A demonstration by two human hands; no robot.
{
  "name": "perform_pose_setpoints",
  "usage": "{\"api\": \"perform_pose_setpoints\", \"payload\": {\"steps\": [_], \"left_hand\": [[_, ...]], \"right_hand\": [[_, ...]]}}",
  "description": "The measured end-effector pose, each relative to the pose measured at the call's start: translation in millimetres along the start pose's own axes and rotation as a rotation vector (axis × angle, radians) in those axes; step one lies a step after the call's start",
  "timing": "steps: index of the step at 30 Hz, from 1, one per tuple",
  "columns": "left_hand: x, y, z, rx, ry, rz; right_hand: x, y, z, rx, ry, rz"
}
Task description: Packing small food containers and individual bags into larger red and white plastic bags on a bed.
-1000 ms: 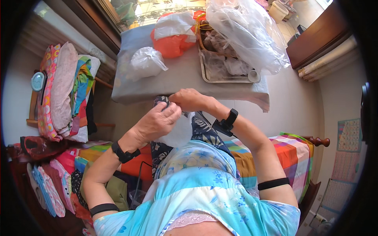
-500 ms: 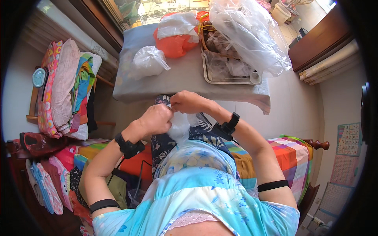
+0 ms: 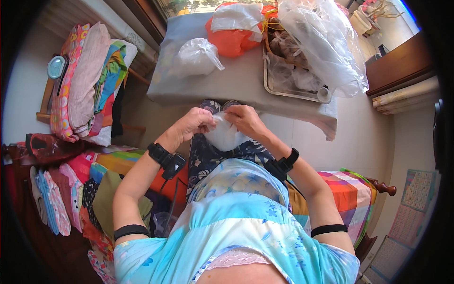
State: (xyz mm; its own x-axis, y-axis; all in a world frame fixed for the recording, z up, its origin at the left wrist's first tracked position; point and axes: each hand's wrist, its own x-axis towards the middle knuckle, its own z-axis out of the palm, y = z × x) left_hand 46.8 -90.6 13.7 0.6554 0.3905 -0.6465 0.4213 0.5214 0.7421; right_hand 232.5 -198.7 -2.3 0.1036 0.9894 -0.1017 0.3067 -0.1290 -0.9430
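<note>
Above my lap hangs a whitish translucent plastic bag [image 3: 224, 137], its top edge stretched between my two hands. My left hand [image 3: 196, 120] pinches the bag's upper left side, fingers closed. On the upper right side my right hand [image 3: 244, 118] grips the same bag with fingers bent together. The bag's body looks rounded; what it may contain cannot be made out. Dark patterned trousers [image 3: 201, 152] lie under it. A black strapped device sits on each wrist.
Ahead stands a cloth-covered table [image 3: 236, 85]. On it are a tied white bag [image 3: 196, 57], an orange-red bag [image 3: 231, 43] and a metal tray [image 3: 291, 94] with bagged items under a large clear bag [image 3: 321, 47]. Folded fabrics [image 3: 85, 80] are stacked at left.
My hands have drawn a little apart, spreading the bag's top, and the bag shows wider now. The view has shifted, so the table appears farther right and higher.
</note>
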Motion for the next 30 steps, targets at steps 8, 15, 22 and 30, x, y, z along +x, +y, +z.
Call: {"api": "perform_pose_setpoints", "payload": {"steps": [8,15,22,30], "left_hand": [[3.8,-16.1,-9.1,-0.096,-0.012,0.075],[0.3,-19.0,6.4,0.142,0.055,0.331],[-9.8,-18.1,11.9,0.247,0.046,0.400],[3.0,-26.8,6.0,0.054,-0.010,0.182]], "right_hand": [[-21.1,-5.0,-7.9,0.077,-0.196,-0.128],[-26.7,-10.1,-17.0,0.202,-0.235,-0.022],[-27.9,-5.0,-19.0,0.308,-0.202,0.057],[-41.0,-31.0,-9.7,-0.030,-0.082,-0.134]]}}
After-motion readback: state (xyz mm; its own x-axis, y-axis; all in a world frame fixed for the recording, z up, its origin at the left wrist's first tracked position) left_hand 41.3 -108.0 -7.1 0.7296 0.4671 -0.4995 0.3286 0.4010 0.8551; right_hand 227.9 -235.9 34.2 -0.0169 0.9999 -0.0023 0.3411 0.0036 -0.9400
